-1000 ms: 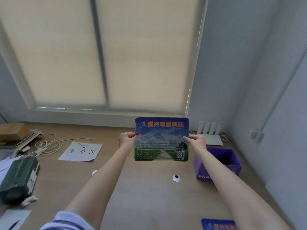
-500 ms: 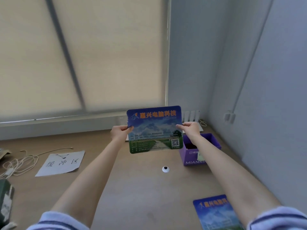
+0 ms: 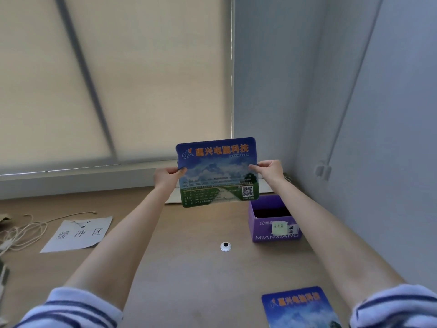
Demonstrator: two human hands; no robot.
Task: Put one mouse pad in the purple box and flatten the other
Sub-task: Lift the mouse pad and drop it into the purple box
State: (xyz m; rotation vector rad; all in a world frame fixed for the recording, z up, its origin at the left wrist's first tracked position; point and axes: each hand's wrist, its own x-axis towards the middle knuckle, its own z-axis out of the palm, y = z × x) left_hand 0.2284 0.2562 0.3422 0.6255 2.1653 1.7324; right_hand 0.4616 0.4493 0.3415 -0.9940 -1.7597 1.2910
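Note:
I hold a blue and green printed mouse pad (image 3: pixel 217 172) upright in the air above the wooden table (image 3: pixel 184 275). My left hand (image 3: pixel 166 177) pinches its left edge and my right hand (image 3: pixel 269 170) pinches its right edge. The open purple box (image 3: pixel 274 223) stands on the table just below and to the right of the held pad. A second mouse pad (image 3: pixel 300 308) with the same print lies flat on the table at the bottom right, partly covered by my right sleeve.
A small white round disc (image 3: pixel 225 246) lies on the table between my arms. A paper sheet with written characters (image 3: pixel 78 233) and a coil of cord (image 3: pixel 21 233) lie at the left. A wall rises close on the right.
The view has swung to the right, bringing the box and the second pad more into sight. Both hands still hold the pad upright, now slightly tilted and nearer the box.

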